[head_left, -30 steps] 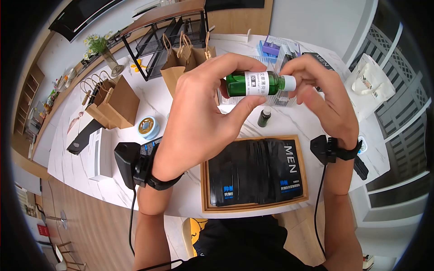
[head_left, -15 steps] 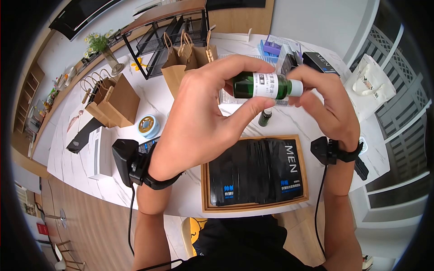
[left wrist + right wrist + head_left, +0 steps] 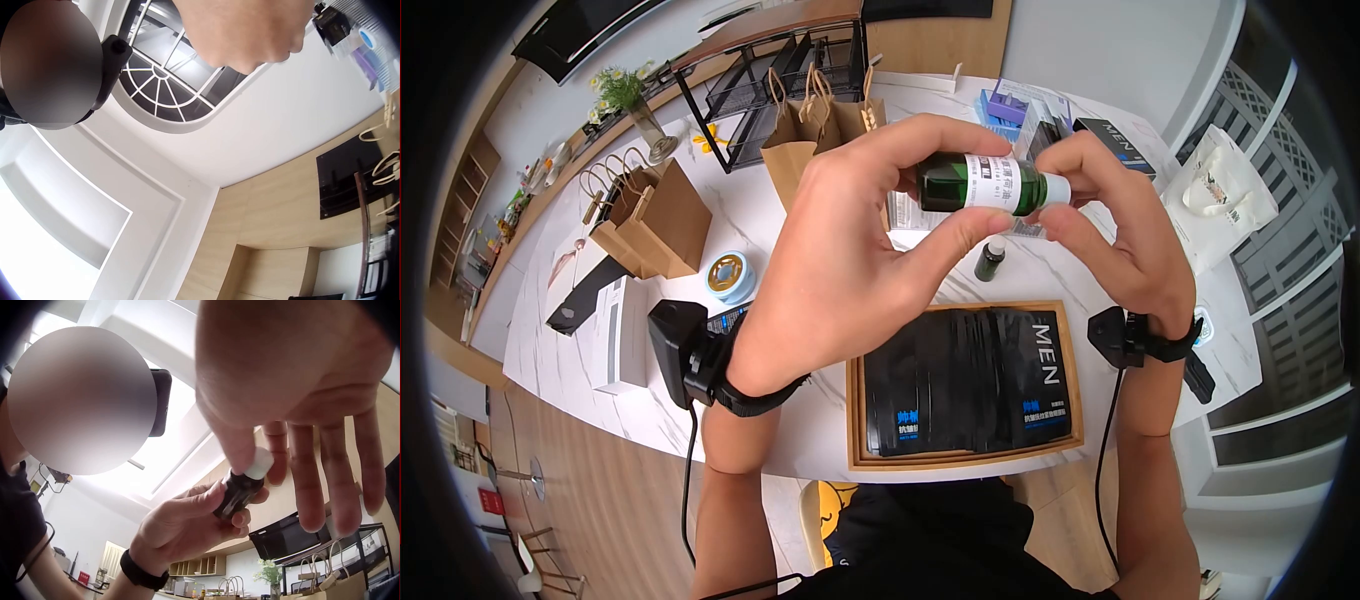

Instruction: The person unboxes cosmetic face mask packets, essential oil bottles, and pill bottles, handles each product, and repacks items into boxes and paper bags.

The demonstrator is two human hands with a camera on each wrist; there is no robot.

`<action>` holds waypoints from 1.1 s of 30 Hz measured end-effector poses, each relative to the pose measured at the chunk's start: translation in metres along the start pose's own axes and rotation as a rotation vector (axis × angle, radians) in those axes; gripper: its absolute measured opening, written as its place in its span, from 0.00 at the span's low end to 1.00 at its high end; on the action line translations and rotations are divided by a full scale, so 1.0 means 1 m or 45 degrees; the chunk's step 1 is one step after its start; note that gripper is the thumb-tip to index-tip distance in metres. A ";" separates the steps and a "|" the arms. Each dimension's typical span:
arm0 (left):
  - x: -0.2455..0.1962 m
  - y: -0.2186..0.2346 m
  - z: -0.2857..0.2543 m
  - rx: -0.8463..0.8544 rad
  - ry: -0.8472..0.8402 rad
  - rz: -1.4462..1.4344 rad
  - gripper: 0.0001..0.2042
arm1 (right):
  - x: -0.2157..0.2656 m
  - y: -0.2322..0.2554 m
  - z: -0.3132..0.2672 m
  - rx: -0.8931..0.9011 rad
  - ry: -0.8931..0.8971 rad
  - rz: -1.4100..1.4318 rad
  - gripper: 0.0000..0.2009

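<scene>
My left hand (image 3: 850, 240) grips a green glass bottle (image 3: 945, 184) with a white label, held sideways above the table. The thumb and forefinger of my right hand (image 3: 1120, 220) are at its white cap (image 3: 1057, 190). In the right wrist view the left hand (image 3: 181, 525) holds the dark bottle (image 3: 239, 495), the right thumb lies against the cap (image 3: 259, 464), and the other fingers of the right hand (image 3: 294, 375) hang extended. A smaller dark bottle (image 3: 990, 260) stands upright below. Only the back of the left hand (image 3: 247, 31) shows in the left wrist view.
A wooden tray (image 3: 856, 420) of black MEN packets (image 3: 960, 380) lies near the front edge. Paper bags (image 3: 655, 225), a blue-and-gold round item (image 3: 728, 275) and a white box (image 3: 618, 335) are left; a black rack (image 3: 750, 100) stands behind, a white bag (image 3: 1220, 195) right.
The bottle in my left hand has shifted slightly right and turned, so its label faces differently. My right fingers have moved in around the cap end.
</scene>
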State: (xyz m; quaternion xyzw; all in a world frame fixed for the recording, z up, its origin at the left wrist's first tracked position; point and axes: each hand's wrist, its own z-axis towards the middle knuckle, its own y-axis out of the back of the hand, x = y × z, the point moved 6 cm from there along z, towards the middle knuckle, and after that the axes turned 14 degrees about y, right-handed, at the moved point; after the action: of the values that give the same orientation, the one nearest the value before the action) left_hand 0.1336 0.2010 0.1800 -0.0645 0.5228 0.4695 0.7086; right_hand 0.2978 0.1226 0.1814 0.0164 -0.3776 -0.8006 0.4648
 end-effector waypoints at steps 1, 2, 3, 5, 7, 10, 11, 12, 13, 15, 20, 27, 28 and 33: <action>0.000 0.000 0.000 -0.001 0.000 0.001 0.18 | -0.001 0.000 -0.001 0.030 -0.042 -0.017 0.11; 0.000 0.000 0.000 0.008 0.000 -0.024 0.18 | -0.002 0.000 -0.002 0.059 -0.084 -0.034 0.10; -0.001 0.000 0.000 0.019 0.000 -0.048 0.18 | -0.001 0.001 -0.001 0.059 -0.084 -0.032 0.10; -0.004 -0.001 -0.001 0.010 -0.021 -0.026 0.18 | 0.002 0.003 0.000 0.065 -0.048 -0.076 0.10; -0.006 -0.001 -0.003 0.001 -0.045 -0.003 0.18 | 0.003 0.005 0.000 0.079 -0.054 -0.078 0.10; -0.006 -0.002 -0.003 -0.005 -0.070 -0.009 0.17 | 0.003 0.005 -0.001 0.103 -0.044 -0.095 0.10; -0.006 -0.002 -0.003 -0.006 -0.066 -0.002 0.17 | 0.003 0.004 -0.001 0.113 -0.027 -0.109 0.09; -0.005 -0.002 -0.003 -0.008 -0.062 0.005 0.17 | 0.003 0.003 -0.001 0.113 -0.027 -0.110 0.09; -0.004 -0.001 -0.002 -0.008 -0.063 0.005 0.17 | 0.001 0.003 -0.001 0.077 -0.047 -0.141 0.09; -0.005 0.000 -0.001 -0.038 -0.150 0.276 0.17 | -0.004 -0.001 -0.002 0.040 -0.071 -0.171 0.10; 0.011 -0.002 0.002 -0.045 0.036 0.326 0.22 | -0.023 -0.012 -0.001 0.035 -0.079 -0.161 0.11; 0.038 0.010 0.016 -0.093 0.147 0.448 0.27 | -0.088 -0.020 -0.036 0.474 -0.448 -0.510 0.14; 0.039 0.011 0.016 -0.099 0.200 0.397 0.25 | -0.101 -0.026 -0.048 0.579 -0.481 -0.614 0.15; 0.044 0.011 0.017 -0.058 0.291 0.275 0.23 | -0.113 -0.043 -0.053 0.586 -0.382 -0.584 0.16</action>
State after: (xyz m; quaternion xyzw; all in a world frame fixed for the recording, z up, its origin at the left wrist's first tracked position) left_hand 0.1381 0.2432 0.1567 -0.0768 0.5931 0.5443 0.5883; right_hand 0.3502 0.1887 0.0799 0.0871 -0.5986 -0.7716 0.1966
